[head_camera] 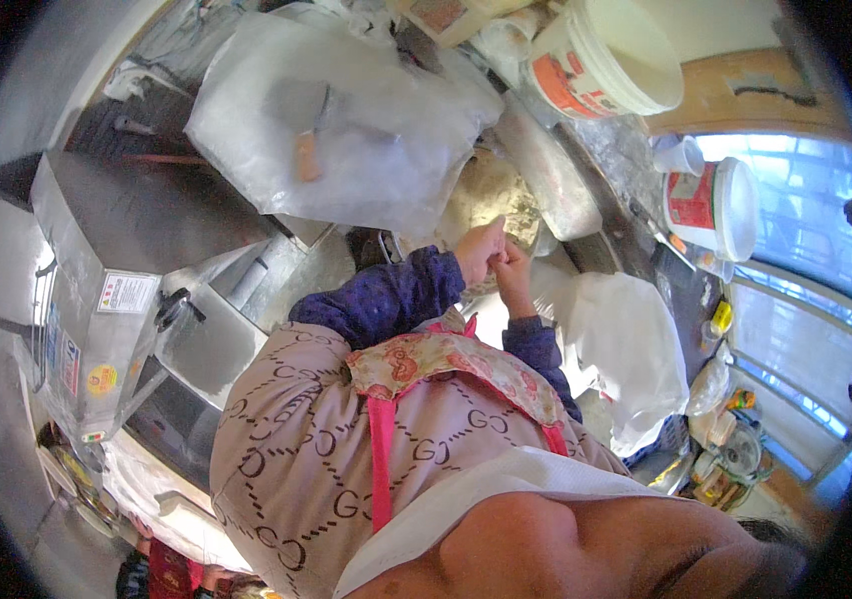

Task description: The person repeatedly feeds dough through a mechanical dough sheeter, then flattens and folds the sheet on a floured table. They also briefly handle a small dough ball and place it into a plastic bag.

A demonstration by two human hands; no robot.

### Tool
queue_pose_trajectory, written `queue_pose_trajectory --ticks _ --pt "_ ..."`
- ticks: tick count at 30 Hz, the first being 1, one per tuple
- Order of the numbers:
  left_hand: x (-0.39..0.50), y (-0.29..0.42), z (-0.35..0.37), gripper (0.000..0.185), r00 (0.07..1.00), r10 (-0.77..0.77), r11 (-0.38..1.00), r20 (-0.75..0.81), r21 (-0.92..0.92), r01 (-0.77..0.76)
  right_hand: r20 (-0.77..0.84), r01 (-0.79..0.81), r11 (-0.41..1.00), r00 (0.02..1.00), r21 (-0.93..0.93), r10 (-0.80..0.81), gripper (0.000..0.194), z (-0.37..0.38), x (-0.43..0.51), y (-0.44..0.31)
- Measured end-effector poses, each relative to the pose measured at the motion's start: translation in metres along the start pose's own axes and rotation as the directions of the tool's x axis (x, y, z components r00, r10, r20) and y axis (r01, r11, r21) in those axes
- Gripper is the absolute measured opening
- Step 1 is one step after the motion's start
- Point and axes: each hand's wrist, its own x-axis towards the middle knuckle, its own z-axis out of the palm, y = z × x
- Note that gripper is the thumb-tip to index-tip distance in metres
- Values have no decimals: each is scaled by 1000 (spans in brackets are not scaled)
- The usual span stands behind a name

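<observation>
My left hand [480, 251] and my right hand [512, 278] meet in front of my apron, fingers touching. Whether something small is held between them cannot be told. Just beyond them lies a round, pale, mottled surface [497, 191], partly hidden by my hands and by a large translucent plastic sheet or bag [366, 142] at the upper middle. A wooden-handled tool [308, 156] shows on or through that plastic. White plastic bags [624, 344] hang or stand to the right of my forearms. A long rounded metal piece [557, 180] lies beyond the hands to the right.
White plastic buckets [602, 64] stand at the upper right; a smaller white bucket [733, 210] is beside the window. A knife [661, 232] lies on the right counter. A stainless-steel machine [96, 299] stands at the left. Another person [164, 569] shows partly at the lower left.
</observation>
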Motion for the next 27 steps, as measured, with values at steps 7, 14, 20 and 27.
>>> queue_pose_trajectory --ticks 7,14,20,27 --pt "28 18 -31 38 977 208 954 -53 232 -190 108 -295 926 955 234 277 40 -44 26 22" --pt "54 -32 -86 38 984 132 751 -118 660 -22 75 -369 884 929 285 364 36 -50 96 29" --pt "57 -69 -114 33 808 331 114 488 829 -547 184 -220 973 961 64 205 28 -10 149 12" --pt "12 -9 -130 27 980 133 297 146 938 -180 228 -323 946 920 -22 319 18 61 190 50"
